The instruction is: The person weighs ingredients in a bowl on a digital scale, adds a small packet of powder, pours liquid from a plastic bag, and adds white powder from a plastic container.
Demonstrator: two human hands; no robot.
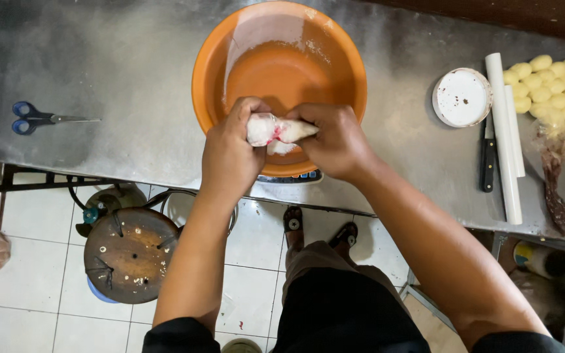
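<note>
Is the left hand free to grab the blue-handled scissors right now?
Probably not yet: the left hand is clenched, with the right hand, on a twisted white bag over the orange bowl. The steel between it and the scissors is bare.

Our left hand [230, 157] and right hand [338, 144] are bare, with no gloves, rings or watch showing, and our forearms are uncovered down their whole length. At the bottom edge we see black sleeves [181, 335] ending near the elbows, one on each arm. We wear a black garment over our middle and brownish trousers [325, 258] below it. On our feet are dark open sandals [293, 220], each with a small round pale ornament on the strap.
</note>
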